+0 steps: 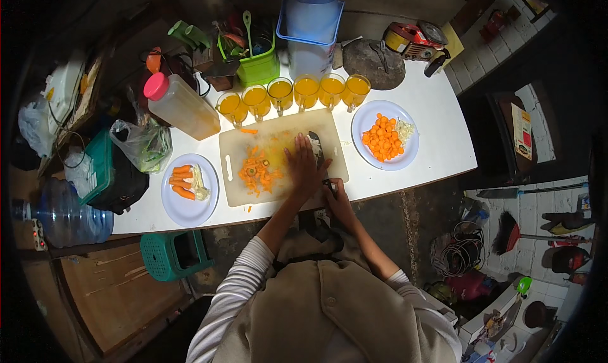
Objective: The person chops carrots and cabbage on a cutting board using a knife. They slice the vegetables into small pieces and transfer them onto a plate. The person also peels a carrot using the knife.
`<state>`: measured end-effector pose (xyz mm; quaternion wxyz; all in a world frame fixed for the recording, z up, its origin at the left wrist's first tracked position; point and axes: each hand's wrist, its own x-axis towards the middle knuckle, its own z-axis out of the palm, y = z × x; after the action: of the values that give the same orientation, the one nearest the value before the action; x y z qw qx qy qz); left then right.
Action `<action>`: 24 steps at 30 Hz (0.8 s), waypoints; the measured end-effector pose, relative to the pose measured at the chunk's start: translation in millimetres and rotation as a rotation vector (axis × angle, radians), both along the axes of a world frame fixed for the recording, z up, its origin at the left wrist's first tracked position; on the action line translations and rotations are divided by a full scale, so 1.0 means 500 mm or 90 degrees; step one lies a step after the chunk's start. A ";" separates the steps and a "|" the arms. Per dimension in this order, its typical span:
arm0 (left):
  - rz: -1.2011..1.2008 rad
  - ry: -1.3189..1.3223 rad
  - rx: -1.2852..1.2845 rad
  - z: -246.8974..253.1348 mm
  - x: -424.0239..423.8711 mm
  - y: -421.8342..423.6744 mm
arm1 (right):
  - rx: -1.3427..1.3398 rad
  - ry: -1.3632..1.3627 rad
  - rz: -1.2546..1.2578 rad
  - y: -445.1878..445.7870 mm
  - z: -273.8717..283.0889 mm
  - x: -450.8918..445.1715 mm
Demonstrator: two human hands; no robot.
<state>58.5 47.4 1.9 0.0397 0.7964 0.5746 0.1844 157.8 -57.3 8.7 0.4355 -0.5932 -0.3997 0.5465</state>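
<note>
My right hand (336,195) grips the black handle of a kitchen knife (317,149), whose blade points away from me over the right part of a cutting board (285,125). Flat beside the blade lies my left hand (304,166), fingers extended; whether anything is under its palm is hidden. Small pale pieces show at the blade. Orange carrot peelings and trimmings (259,170) are heaped on the board's left half. To the right, a plate (360,147) holds sliced carrots (382,137) and chopped pale pieces (405,131). A left plate (170,206) holds peeled carrots (183,182) and pale vegetable pieces (199,185).
Several glass mugs of orange drink (280,95) line the board's far edge. A pink-lidded jug (183,106), a plastic bag (147,144) and a green container (259,68) stand at the left and back. Behind the right plate is a round dark slab (361,68). A green stool (164,256) stands below.
</note>
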 end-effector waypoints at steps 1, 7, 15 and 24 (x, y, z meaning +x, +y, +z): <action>0.005 -0.005 -0.001 0.002 0.001 0.001 | 0.001 0.011 0.002 0.000 0.001 0.000; -0.003 -0.061 -0.023 0.002 -0.012 0.003 | -0.019 0.046 0.014 0.004 0.023 -0.003; -0.016 -0.199 -0.029 0.017 -0.029 0.008 | -0.017 0.100 -0.012 0.002 -0.001 0.017; -0.189 -0.247 -0.050 0.083 0.049 0.012 | -0.026 0.156 -0.096 -0.012 0.093 0.115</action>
<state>83.0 53.5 43.5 0.2073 0.8194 0.4398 0.3036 215.3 -63.1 55.2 0.5087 -0.5590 -0.2866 0.5887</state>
